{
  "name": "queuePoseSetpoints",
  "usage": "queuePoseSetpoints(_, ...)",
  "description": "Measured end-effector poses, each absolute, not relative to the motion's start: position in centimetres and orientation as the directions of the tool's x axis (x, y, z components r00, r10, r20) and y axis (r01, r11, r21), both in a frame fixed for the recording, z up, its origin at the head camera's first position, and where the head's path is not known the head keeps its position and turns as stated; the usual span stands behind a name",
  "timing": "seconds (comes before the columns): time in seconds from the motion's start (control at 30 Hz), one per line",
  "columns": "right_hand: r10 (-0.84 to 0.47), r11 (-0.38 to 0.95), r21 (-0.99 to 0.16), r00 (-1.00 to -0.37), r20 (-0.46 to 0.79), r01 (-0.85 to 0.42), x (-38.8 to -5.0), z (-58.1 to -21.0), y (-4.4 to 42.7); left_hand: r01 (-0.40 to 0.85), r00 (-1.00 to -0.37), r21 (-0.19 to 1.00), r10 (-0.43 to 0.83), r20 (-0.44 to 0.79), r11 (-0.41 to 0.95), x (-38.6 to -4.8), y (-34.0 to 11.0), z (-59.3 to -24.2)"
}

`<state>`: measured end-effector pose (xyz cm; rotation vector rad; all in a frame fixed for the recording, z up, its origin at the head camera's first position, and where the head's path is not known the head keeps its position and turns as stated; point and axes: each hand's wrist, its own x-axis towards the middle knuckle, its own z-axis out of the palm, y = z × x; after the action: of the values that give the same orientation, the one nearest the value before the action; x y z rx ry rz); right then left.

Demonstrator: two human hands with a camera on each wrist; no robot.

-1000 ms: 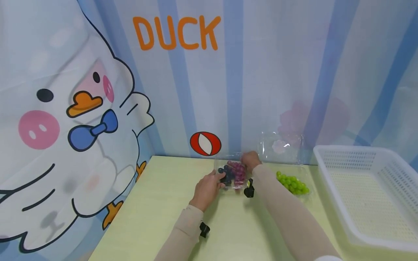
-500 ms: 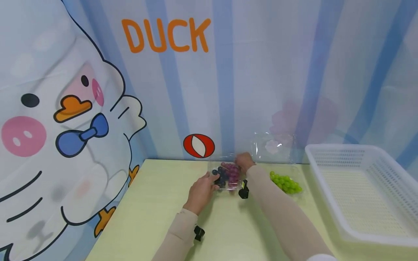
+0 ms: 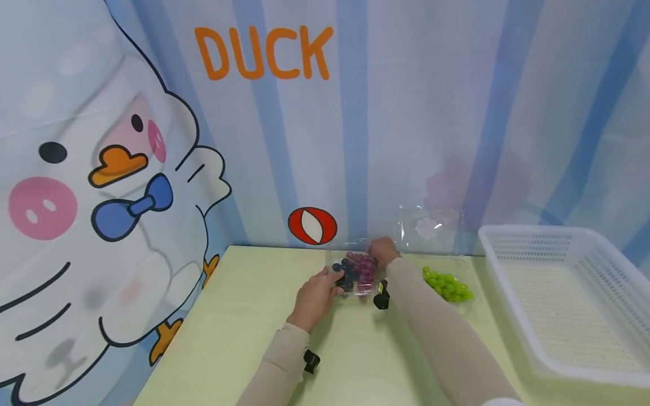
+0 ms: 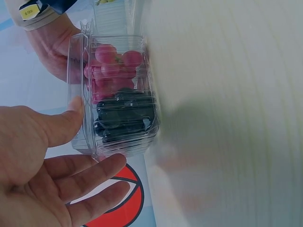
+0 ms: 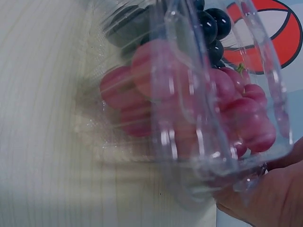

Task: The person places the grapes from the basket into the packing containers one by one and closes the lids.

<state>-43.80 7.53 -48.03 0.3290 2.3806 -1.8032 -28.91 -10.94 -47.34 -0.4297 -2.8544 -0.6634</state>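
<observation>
A clear plastic clamshell box (image 4: 85, 137) stands at the back of the table, holding red grapes (image 3: 364, 269) and dark grapes (image 3: 347, 273). Its lid covers the fruit; whether the seam is fully pressed together I cannot tell. My left hand (image 3: 313, 298) holds the box's front left corner, thumb on the rim and fingers around the side. At the back right corner my right hand (image 3: 384, 251) grips the edge with bent fingers; its fingertips are mostly hidden in the head view. Part of that hand shows beside the rim (image 5: 270, 194) in the right wrist view.
Right of the right forearm lies a second clear box with green grapes (image 3: 448, 285), its transparent lid (image 3: 404, 237) raised against the backdrop. A white plastic basket (image 3: 523, 327) stands at the table's right side. A printed curtain (image 3: 274, 129) hangs directly behind.
The head view shifts slightly. Both hands stay at the same corners of the grape box, and the box keeps its place on the table.
</observation>
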Motion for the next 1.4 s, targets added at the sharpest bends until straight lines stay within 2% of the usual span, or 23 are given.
queuePoseSetpoints(0.23, 0.098, 0.248, -0.94, -0.971, -0.218, 0.236, -41.3, -45.9, 7.2, 0.315, -0.943, 0.392, 0.237, 0.234, 0.864, -29.0, -10.9, -47.1)
queuePoseSetpoints(0.43, 0.106, 0.268, -0.922, -0.96, -0.259, 0.279, -43.1, -47.5, 7.3, 0.323, -0.94, 0.399, 0.244, 0.236, 0.858, -28.7, -11.0, -47.0)
queuePoseSetpoints(0.57, 0.088, 0.252, -0.935, -0.968, -0.236, 0.251, -45.1, -49.8, 7.7, 0.322, -0.941, 0.414, 0.24, 0.238, 0.851, -28.6, -10.9, -47.2)
queuePoseSetpoints(0.9, 0.094, 0.246, -0.944, -0.975, -0.202, 0.219, -41.7, -46.7, 7.4, 0.318, -0.941, 0.392, 0.238, 0.24, 0.863, -28.9, -10.9, -47.2)
queuePoseSetpoints(1.07, 0.111, 0.249, -0.936, -0.968, -0.227, 0.248, -41.9, -46.7, 7.3, 0.319, -0.941, 0.392, 0.24, 0.238, 0.863, -29.0, -11.0, -47.3)
queuePoseSetpoints(1.4, 0.122, 0.249, -0.944, -0.974, -0.193, 0.218, -42.0, -47.1, 7.1, 0.316, -0.941, 0.381, 0.236, 0.242, 0.869, -28.9, -10.9, -47.2)
